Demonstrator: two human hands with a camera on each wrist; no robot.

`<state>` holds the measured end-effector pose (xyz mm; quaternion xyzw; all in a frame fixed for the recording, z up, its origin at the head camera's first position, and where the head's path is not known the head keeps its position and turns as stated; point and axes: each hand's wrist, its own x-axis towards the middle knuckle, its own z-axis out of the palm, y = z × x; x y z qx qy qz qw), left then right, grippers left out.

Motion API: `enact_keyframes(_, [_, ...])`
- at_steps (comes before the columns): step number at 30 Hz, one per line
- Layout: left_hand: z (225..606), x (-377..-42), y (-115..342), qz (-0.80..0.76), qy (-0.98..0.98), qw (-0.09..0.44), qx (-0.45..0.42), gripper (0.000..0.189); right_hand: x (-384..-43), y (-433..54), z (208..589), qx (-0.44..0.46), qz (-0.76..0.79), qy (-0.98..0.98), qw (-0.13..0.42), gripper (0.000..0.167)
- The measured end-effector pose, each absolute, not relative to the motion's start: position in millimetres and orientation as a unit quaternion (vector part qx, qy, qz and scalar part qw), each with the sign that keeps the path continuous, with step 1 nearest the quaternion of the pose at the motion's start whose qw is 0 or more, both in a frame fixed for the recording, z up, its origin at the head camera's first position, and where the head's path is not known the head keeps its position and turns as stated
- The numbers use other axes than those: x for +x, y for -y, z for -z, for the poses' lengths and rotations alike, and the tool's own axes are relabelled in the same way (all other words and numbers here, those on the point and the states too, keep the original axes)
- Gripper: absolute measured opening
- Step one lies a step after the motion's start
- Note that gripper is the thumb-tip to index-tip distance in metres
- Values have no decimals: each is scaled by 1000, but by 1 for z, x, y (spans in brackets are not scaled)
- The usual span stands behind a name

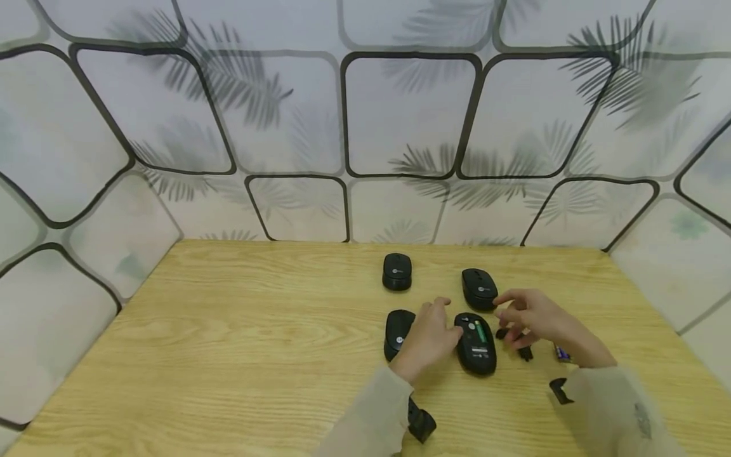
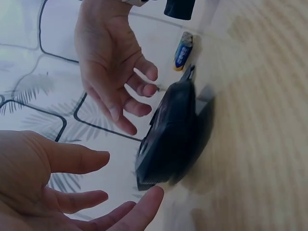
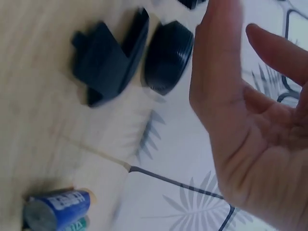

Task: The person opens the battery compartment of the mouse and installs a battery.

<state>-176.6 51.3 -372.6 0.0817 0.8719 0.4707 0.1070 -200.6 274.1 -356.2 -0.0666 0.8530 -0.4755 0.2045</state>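
Note:
A black computer mouse (image 1: 476, 355) lies upside down on the table, a green battery (image 1: 480, 331) showing in its open underside. My left hand (image 1: 432, 333) hovers just left of that mouse with relaxed fingers, partly covering a second black mouse (image 1: 395, 333); whether it touches either cannot be told. To the right, my right hand (image 1: 533, 315) hangs with loosely bent fingers, holding nothing, above a black cover piece (image 1: 524, 350). In the right wrist view a blue battery (image 3: 65, 204) and a notched black cover (image 3: 108, 60) lie near the right hand (image 3: 240, 106).
Two more black mice stand farther back, one upright mouse (image 1: 396, 271) at the left and another (image 1: 480, 289) at the right. Further black covers lie near the sleeves, one (image 1: 421, 424) by the left and one (image 1: 559, 390) by the right. A patterned wall (image 1: 400, 114) borders the wooden table (image 1: 228, 349).

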Motion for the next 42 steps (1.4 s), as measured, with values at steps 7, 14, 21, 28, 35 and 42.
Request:
enact_keyframes(7, [369, -198, -49, -485, -863, 97, 99, 46, -216, -285, 353, -52, 479, -861, 164, 44])
enact_keyframes(14, [368, -220, -52, -537, -829, 120, 98, 43, -231, -287, 354, -13, 491, -856, 159, 46])
enact_keyframes(21, [367, -237, -64, -588, -790, 155, 81, 45, -242, -287, 355, 9, 486, -856, 177, 48])
enact_keyframes(28, [376, -255, -74, -601, -779, 168, 59, 49, -251, -288, 362, 36, 507, -840, 191, 53])
enact_keyframes(35, [387, -266, -73, -631, -754, 184, 12, 50, -264, -285, 369, 41, 521, -826, 210, 55])
enact_keyframes(42, [386, -267, -79, -662, -719, 211, -9, 54, -274, -288, 371, 41, 520, -819, 239, 57])
